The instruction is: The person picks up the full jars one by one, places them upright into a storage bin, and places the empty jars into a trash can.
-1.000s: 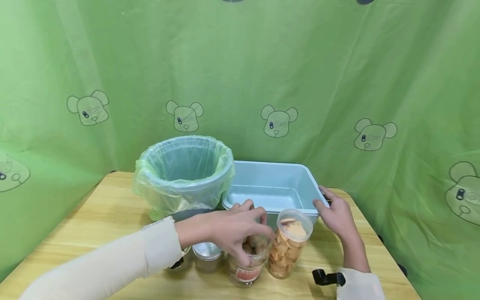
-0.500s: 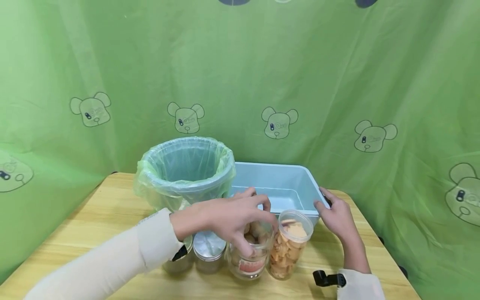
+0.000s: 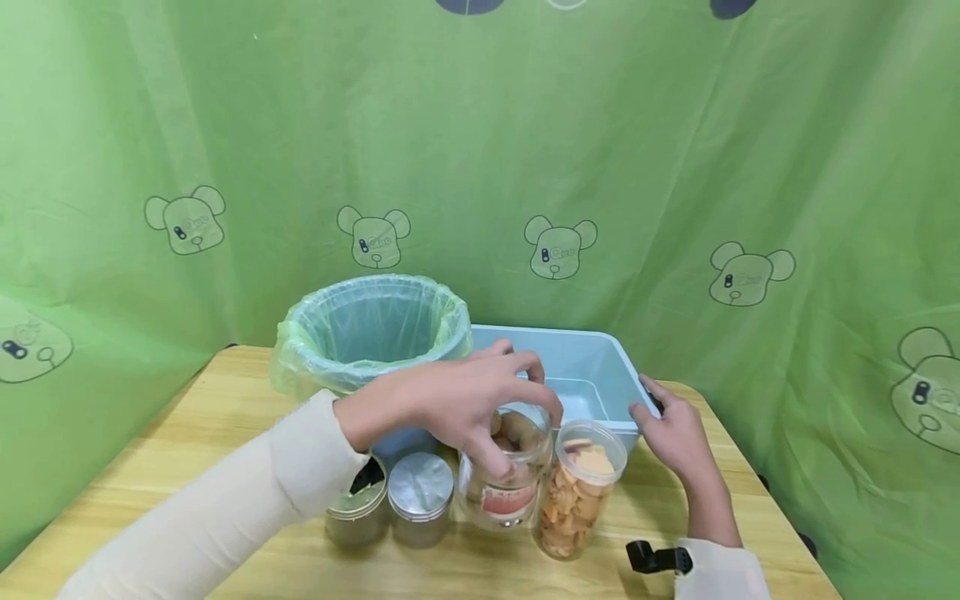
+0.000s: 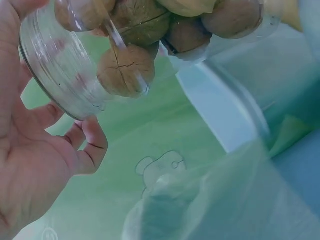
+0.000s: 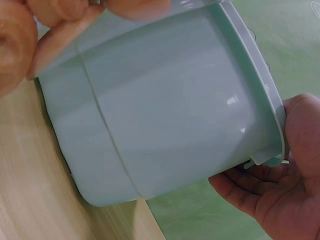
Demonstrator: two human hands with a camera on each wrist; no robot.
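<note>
Clear, red-labelled round jar [image 3: 504, 502] of brown nuts [image 4: 127, 72]: at seven o'clock of pale-blue rectangular plastic tub [image 3: 577, 354]; left hand [image 3: 468, 396] clamped about its mouth. Probably glass: weighty, stiff, slippery, fragile; best held there. Right hand [image 3: 675, 429] grips tub's four o'clock corner.

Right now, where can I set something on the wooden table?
Bare wood lies left of the round green-bagged bin, and between the clear jar of orange pieces and the right forearm. Front middle is crowded: a silver-lidded jar, and the left hand holding a clear jar of brown nuts.
</note>
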